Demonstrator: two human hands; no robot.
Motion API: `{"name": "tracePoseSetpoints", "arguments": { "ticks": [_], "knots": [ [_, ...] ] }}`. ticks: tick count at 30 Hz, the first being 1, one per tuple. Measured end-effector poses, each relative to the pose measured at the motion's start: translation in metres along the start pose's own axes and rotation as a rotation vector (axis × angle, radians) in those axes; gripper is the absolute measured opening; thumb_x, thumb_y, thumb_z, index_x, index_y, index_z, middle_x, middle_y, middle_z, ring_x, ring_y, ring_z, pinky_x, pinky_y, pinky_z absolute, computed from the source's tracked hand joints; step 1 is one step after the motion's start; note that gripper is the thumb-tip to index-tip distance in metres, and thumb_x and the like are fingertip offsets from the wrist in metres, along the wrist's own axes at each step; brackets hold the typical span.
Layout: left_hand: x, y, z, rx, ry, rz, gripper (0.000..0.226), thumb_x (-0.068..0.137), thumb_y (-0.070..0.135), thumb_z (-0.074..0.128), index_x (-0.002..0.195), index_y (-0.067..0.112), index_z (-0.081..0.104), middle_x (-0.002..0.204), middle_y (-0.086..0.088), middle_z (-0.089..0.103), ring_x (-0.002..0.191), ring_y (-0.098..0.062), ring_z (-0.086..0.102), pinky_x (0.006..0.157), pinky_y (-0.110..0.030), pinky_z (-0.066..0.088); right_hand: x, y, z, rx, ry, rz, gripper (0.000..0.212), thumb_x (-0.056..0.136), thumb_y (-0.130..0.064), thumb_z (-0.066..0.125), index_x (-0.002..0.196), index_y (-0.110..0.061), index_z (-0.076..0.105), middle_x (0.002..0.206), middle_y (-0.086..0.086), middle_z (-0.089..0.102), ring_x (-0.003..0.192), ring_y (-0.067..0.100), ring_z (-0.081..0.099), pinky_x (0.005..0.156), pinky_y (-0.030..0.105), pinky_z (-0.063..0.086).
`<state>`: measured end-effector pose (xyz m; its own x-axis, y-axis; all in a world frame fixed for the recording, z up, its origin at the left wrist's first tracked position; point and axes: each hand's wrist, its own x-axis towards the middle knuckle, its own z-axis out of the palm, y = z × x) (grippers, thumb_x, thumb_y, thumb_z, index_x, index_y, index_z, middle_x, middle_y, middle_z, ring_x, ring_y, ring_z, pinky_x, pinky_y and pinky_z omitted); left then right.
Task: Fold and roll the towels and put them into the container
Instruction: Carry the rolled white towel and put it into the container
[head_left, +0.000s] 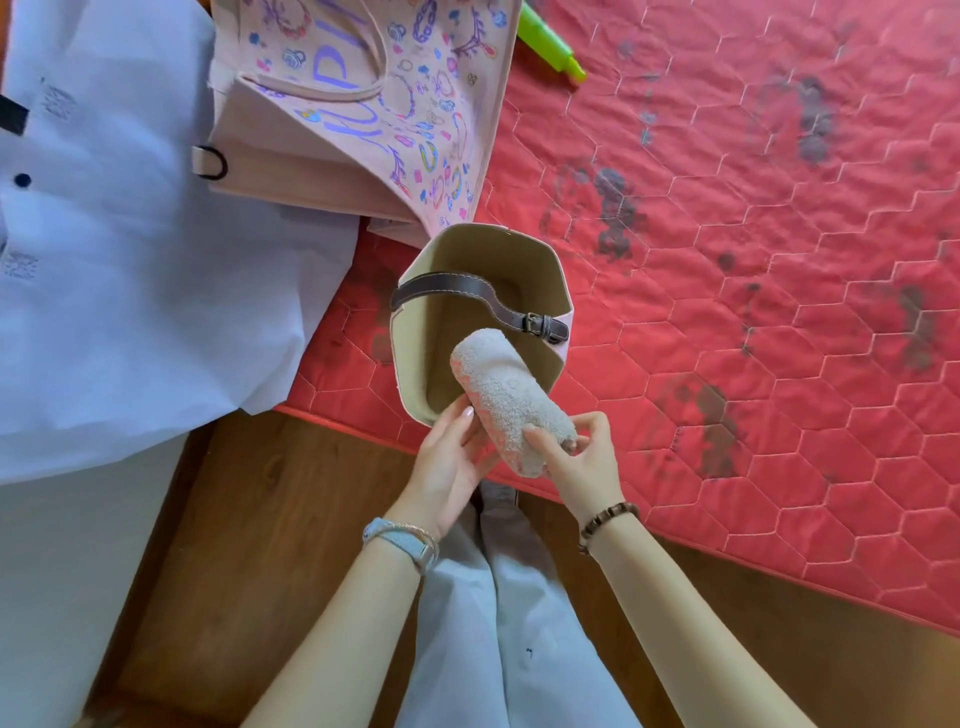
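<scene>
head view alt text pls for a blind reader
Two hands hold a rolled towel, its far end over the mouth of a beige container with a buckled strap, the left hand cradling the roll and the right hand pinching its near end. The container sits at the edge of a red quilted mattress, beside a tote bag.

left hand, right hand hold rolled towel over container
</scene>
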<state>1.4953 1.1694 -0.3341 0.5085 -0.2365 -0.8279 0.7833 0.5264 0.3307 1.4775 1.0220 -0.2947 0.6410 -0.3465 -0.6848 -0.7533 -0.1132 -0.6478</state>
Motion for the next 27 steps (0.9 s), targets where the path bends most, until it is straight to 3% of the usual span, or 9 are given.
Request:
{"name": "tracePoseSetpoints", "arguments": {
  "ticks": [2,5,9,13,16,19,21,23,27],
  "knots": [
    [0.01,0.011,-0.006,0.015,0.021,0.001,0.038,0.106,0.02,0.041,0.142,0.01,0.05,0.138,-0.022,0.058,0.112,-0.029,0.06,0.093,-0.041,0.053,0.006,-0.004,0.012,-0.025,-0.009,-0.017,0.038,0.082,-0.028,0.077,0.101,-0.014,0.047,0.086,0.002,0.06,0.073,0.012,0.06,0.061,0.024,0.048],
    [0.023,0.027,-0.01,0.044,0.049,0.0,0.041,0.103,0.023,0.049,0.142,0.01,0.049,0.129,-0.019,0.062,0.098,-0.026,0.068,0.083,-0.042,0.058,0.012,-0.008,0.029,-0.051,-0.015,-0.05,0.037,0.081,-0.03,0.077,0.096,-0.016,0.045,0.083,-0.002,0.058,0.071,0.01,0.059,0.063,0.026,0.048],
    [0.04,0.04,-0.006,0.052,0.133,-0.02,0.064,0.091,0.02,0.07,0.145,0.011,0.038,0.133,-0.016,0.06,0.114,-0.031,0.066,0.096,-0.048,0.055,0.015,-0.007,0.051,-0.105,-0.009,-0.139,0.038,0.078,-0.03,0.079,0.093,-0.018,0.046,0.083,-0.002,0.058,0.072,0.009,0.057,0.063,0.023,0.046],
    [0.056,0.052,0.002,0.166,0.197,-0.064,0.07,0.083,0.019,0.078,0.141,0.009,0.039,0.125,-0.015,0.061,0.11,-0.03,0.064,0.094,-0.045,0.055,0.019,0.001,0.062,-0.151,-0.016,-0.186,0.038,0.075,-0.033,0.079,0.085,-0.027,0.042,0.088,0.003,0.061,0.083,0.02,0.06,0.064,0.026,0.045],
    [0.068,0.061,-0.001,0.238,0.211,-0.09,0.063,0.082,0.013,0.078,0.135,0.006,0.045,0.122,-0.015,0.063,0.107,-0.029,0.065,0.093,-0.046,0.055,0.023,0.003,0.056,-0.094,-0.054,-0.145,0.035,0.076,-0.031,0.081,0.091,-0.023,0.05,0.09,-0.005,0.063,0.083,0.012,0.063,0.069,0.024,0.051],
    [0.082,0.065,-0.002,0.343,0.231,-0.033,0.068,0.08,0.013,0.079,0.138,0.01,0.044,0.128,-0.014,0.061,0.113,-0.029,0.062,0.099,-0.05,0.052,0.027,0.006,0.048,-0.011,-0.142,-0.114,0.03,0.083,-0.027,0.077,0.108,-0.025,0.06,0.112,-0.006,0.064,0.101,0.004,0.063,0.085,0.02,0.053],
    [0.092,0.066,0.0,0.405,0.231,0.014,0.073,0.08,0.013,0.079,0.142,0.011,0.04,0.131,-0.012,0.059,0.117,-0.028,0.06,0.101,-0.048,0.051,0.03,0.01,0.042,0.057,-0.16,-0.089,0.029,0.09,-0.023,0.069,0.118,-0.019,0.062,0.121,-0.001,0.065,0.11,0.007,0.063,0.093,0.025,0.054],
    [0.102,0.065,0.003,0.47,0.22,0.067,0.076,0.08,0.011,0.079,0.143,0.013,0.038,0.132,-0.011,0.058,0.118,-0.027,0.06,0.1,-0.046,0.051,0.032,0.017,0.035,0.113,-0.136,-0.057,0.026,0.093,-0.024,0.065,0.119,-0.022,0.063,0.121,0.0,0.067,0.113,0.013,0.064,0.093,0.031,0.055],
    [0.124,0.058,0.008,0.616,0.174,0.134,0.077,0.079,0.008,0.08,0.142,0.015,0.036,0.13,-0.007,0.057,0.116,-0.023,0.059,0.095,-0.041,0.05,0.03,0.027,0.019,0.208,-0.13,0.002,0.019,0.095,-0.025,0.062,0.113,-0.029,0.066,0.116,-0.002,0.07,0.108,0.012,0.068,0.083,0.025,0.053]
  ]
}}
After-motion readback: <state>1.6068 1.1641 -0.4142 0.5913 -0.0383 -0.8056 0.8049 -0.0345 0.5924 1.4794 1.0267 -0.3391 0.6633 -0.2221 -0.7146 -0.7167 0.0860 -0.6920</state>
